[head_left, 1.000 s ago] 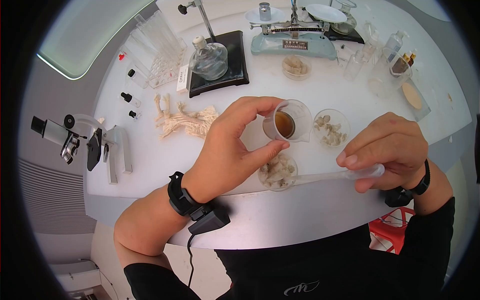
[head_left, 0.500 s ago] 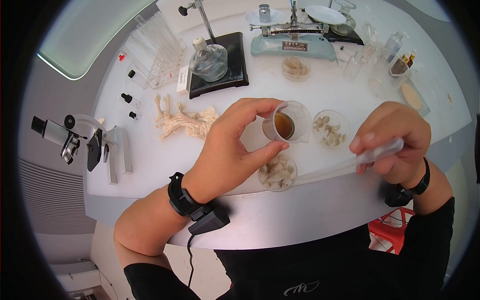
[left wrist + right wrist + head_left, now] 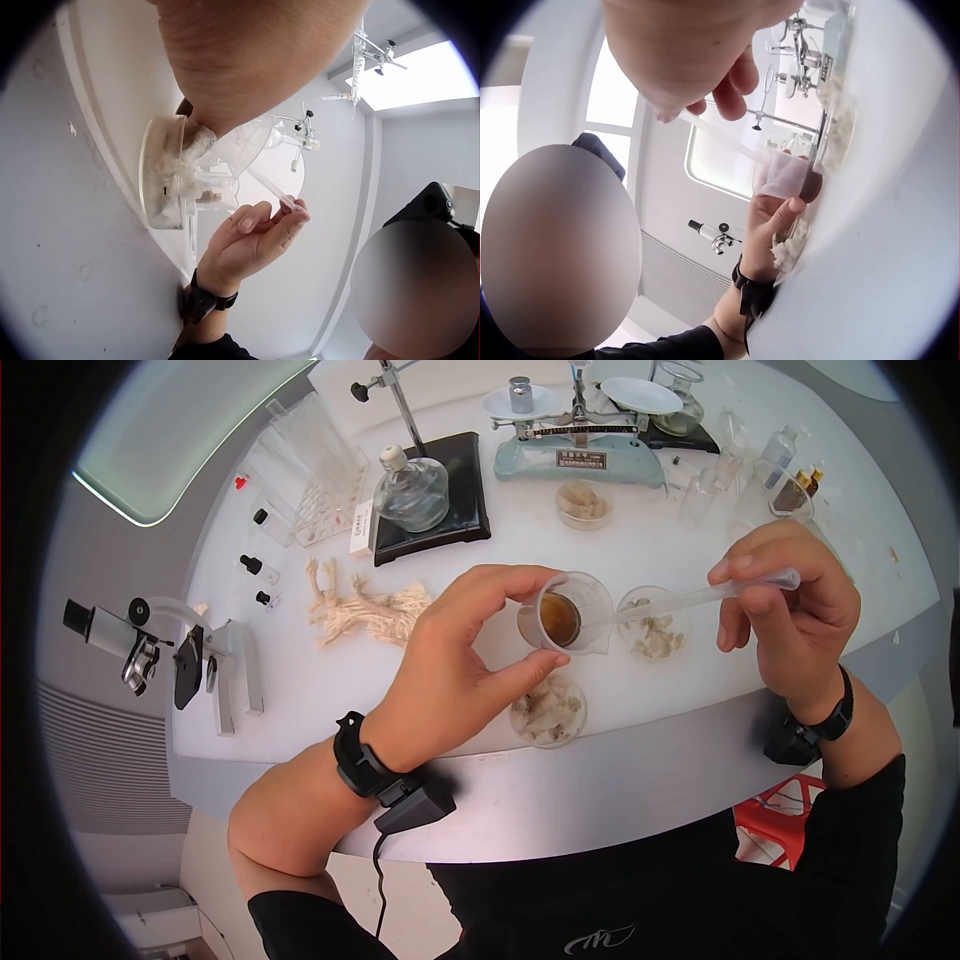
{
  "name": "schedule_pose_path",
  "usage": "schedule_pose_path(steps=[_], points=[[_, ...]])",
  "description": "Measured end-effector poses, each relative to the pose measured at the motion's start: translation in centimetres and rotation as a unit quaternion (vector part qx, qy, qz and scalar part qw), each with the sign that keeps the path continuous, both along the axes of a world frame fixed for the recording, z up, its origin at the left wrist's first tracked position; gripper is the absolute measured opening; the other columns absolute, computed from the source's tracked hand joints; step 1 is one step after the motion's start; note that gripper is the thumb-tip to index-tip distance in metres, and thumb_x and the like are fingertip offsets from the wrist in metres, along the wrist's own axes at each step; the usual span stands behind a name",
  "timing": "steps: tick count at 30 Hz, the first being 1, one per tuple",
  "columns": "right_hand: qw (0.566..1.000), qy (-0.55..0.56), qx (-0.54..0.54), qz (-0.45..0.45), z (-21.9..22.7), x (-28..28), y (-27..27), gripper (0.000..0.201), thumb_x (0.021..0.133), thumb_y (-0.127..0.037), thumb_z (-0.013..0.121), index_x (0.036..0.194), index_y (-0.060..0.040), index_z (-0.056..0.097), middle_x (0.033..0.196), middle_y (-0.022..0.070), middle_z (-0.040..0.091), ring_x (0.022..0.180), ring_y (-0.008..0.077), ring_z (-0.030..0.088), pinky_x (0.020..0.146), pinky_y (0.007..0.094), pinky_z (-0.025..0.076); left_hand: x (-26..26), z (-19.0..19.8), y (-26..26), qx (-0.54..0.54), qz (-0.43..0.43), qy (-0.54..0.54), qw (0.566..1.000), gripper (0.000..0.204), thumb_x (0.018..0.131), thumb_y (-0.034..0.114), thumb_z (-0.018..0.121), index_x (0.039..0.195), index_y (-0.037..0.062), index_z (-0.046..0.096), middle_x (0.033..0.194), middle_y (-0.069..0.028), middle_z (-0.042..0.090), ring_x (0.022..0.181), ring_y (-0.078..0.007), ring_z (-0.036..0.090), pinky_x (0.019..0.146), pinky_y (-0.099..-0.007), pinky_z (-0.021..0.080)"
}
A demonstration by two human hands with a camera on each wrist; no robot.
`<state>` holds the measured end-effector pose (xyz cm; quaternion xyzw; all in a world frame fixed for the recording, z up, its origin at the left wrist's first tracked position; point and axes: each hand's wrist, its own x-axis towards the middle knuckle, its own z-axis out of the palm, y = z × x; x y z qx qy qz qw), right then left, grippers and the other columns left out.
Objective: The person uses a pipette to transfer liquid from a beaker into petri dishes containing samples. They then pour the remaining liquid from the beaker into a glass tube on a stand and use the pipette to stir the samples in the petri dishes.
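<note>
My left hand holds a small clear plastic beaker between thumb and fingers, tipped so its mouth faces right. Brown liquid lies in its bottom. With thumb and fingers, my right hand pinches a clear plastic dropper by its bulb end; the thin stem points left into the beaker's mouth. Just below the beaker stands a petri dish of pale, dark-specked clumps. A second petri dish, with similar pieces, sits beneath the dropper. The right wrist view also shows the beaker in the left fingers.
At the back stand a blue balance, a petri dish and a stoppered flask on a black stand base. To the left are pale frayed rope, dropper bottles and a microscope. Glassware and bottles crowd the right.
My right hand has risen, swinging the dropper's tip up from over the near petri dish into the beaker's mouth. The left hand keeps the beaker nearly in place.
</note>
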<state>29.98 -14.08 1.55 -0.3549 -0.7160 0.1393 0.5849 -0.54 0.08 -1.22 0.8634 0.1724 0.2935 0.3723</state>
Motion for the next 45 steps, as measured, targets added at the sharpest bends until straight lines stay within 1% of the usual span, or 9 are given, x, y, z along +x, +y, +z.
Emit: schedule_pose_path(steps=[5,10,13,20,23,33,35,40,45], points=[[0.999,-0.036,0.009,-0.01,0.2,0.1,-0.1,0.015,0.111,-0.004,0.074,0.124,0.0037,0.074,0.115,0.0191,0.078,0.064,0.0093,0.068,0.053,0.021,0.051,0.1,0.1,-0.1,-0.003,0.001,0.001,1.0,0.061,0.088,0.003,0.093,0.146,0.0045,0.071,0.143,-0.0087,0.072,0.127,-0.0205,0.065,0.112,-0.0355,0.048],[1.0,0.012,0.007,-0.006,0.3,-0.5,0.2,0.016,0.11,-0.006,0.077,0.123,0.004,0.075,0.115,0.0188,0.078,0.067,0.0099,0.068,0.055,0.0229,0.054,0.1,-0.2,0.0,-0.014,0.003,-0.004,1.0,0.061,0.089,0.003,0.093,0.145,0.0043,0.071,0.143,-0.0085,0.072,0.128,-0.0202,0.065,0.112,-0.0357,0.048],[1.0,-0.004,-0.024,-0.001,0.4,-0.1,-0.2,0.016,0.11,-0.006,0.076,0.122,0.0041,0.075,0.115,0.0186,0.078,0.072,0.0101,0.069,0.057,0.0239,0.057,0.1,-0.2,0.0,-0.019,-0.001,-0.01,1.0,0.06,0.089,0.004,0.093,0.145,0.0046,0.071,0.143,-0.0083,0.072,0.128,-0.0199,0.065,0.112,-0.0359,0.048],[1.0,0.006,0.008,-0.01,0.7,-0.3,0.0,0.017,0.106,0.0,0.079,0.123,0.0034,0.076,0.115,0.0174,0.079,0.072,0.01,0.07,0.058,0.0236,0.058,0.1,0.3,-0.1,-0.015,0.01,0.007,1.0,0.06,0.089,0.006,0.094,0.145,0.0058,0.071,0.14,-0.0075,0.073,0.128,-0.0197,0.066,0.112,-0.0362,0.049],[0.999,-0.046,-0.006,-0.018,0.9,0.2,0.1,0.018,0.105,0.002,0.08,0.122,0.0028,0.077,0.116,0.0168,0.079,0.074,0.0095,0.071,0.058,0.0237,0.059,0.1,0.5,-0.1,-0.019,0.014,0.014,1.0,0.06,0.09,0.006,0.094,0.145,0.0063,0.071,0.14,-0.0072,0.073,0.128,-0.0196,0.066,0.112,-0.0364,0.05],[0.996,0.08,-0.027,0.006,0.7,-0.6,0.1,0.01,0.112,-0.005,0.073,0.12,0.0008,0.073,0.115,0.0137,0.078,0.071,0.0093,0.071,0.059,0.0236,0.059,0.1,0.7,-0.1,-0.031,0.038,0.007,0.999,0.059,0.093,0.009,0.094,0.147,0.0071,0.069,0.145,-0.006,0.071,0.133,-0.0176,0.066,0.111,-0.0355,0.052],[0.983,0.156,-0.098,0.005,1.1,-0.8,-0.3,0.012,0.115,-0.01,0.071,0.123,-0.0012,0.072,0.114,0.0111,0.078,0.069,0.0086,0.07,0.057,0.0224,0.055,0.1,0.3,-0.1,-0.062,0.049,-0.008,0.997,0.06,0.095,0.011,0.094,0.149,0.0073,0.068,0.146,-0.0056,0.071,0.133,-0.0171,0.067,0.111,-0.0356,0.054],[0.97,0.189,-0.143,0.048,0.5,-0.4,-0.1,0.02,0.117,-0.015,0.069,0.131,-0.0003,0.068,0.113,0.0099,0.079,0.067,0.0094,0.071,0.055,0.0221,0.051,0.1,-0.2,0.1,-0.108,0.058,-0.024,0.992,0.064,0.096,0.01,0.093,0.153,0.0058,0.064,0.15,-0.0078,0.069,0.137,-0.0185,0.067,0.114,-0.0388,0.057],[0.967,0.204,-0.148,0.049,0.5,-0.2,0.3,0.018,0.119,-0.016,0.065,0.128,-0.0013,0.066,0.113,0.012,0.079,0.067,0.011,0.071,0.054,0.0224,0.052,0.1,-0.8,0.7,-0.119,0.055,-0.058,0.99,0.063,0.098,0.009,0.092,0.154,0.0056,0.064,0.15,-0.0073,0.069,0.137,-0.0174,0.067,0.112,-0.0365,0.058]])
